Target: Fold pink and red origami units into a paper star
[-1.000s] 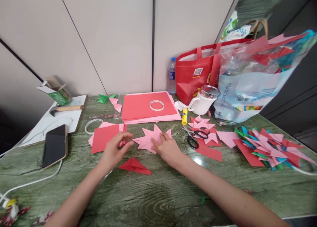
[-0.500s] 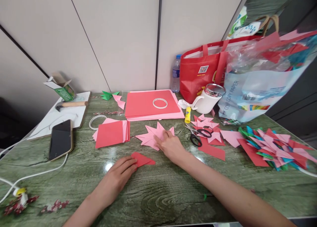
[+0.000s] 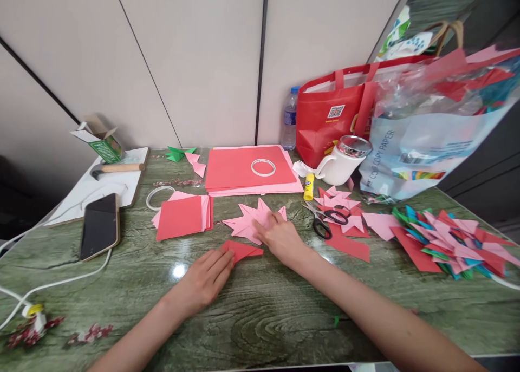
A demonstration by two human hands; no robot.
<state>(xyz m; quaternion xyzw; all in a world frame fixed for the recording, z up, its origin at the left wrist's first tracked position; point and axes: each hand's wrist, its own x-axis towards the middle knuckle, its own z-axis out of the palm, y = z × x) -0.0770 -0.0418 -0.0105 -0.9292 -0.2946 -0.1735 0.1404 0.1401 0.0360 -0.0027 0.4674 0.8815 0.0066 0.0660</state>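
Observation:
My left hand (image 3: pixel 211 277) has its fingers closed on a folded red paper piece (image 3: pixel 244 251), pointed at its right end and lying low over the table. Just above it is a pink folded paper star (image 3: pixel 247 220) with several points. My right hand (image 3: pixel 280 239) rests on the star's right side, fingers bent and gripping it. Left of the star sits a stack of red and pink paper squares (image 3: pixel 181 217). Black-handled scissors (image 3: pixel 325 217) lie right of my right hand, beside pink and red paper pieces (image 3: pixel 345 204).
Behind are large red and pink sheets (image 3: pixel 231 169) with a tape ring (image 3: pixel 263 168) on top. A glue stick (image 3: pixel 309 187), white mug (image 3: pixel 343 163) and red bag (image 3: pixel 320 128) stand back right. Multicoloured folded papers (image 3: pixel 455 242) pile at right. A phone (image 3: pixel 99 228) and hammer (image 3: pixel 122 168) lie left.
My left hand has moved right and slightly away from me with the red folded paper, bringing it nearer the pink star. My right hand stays on the star.

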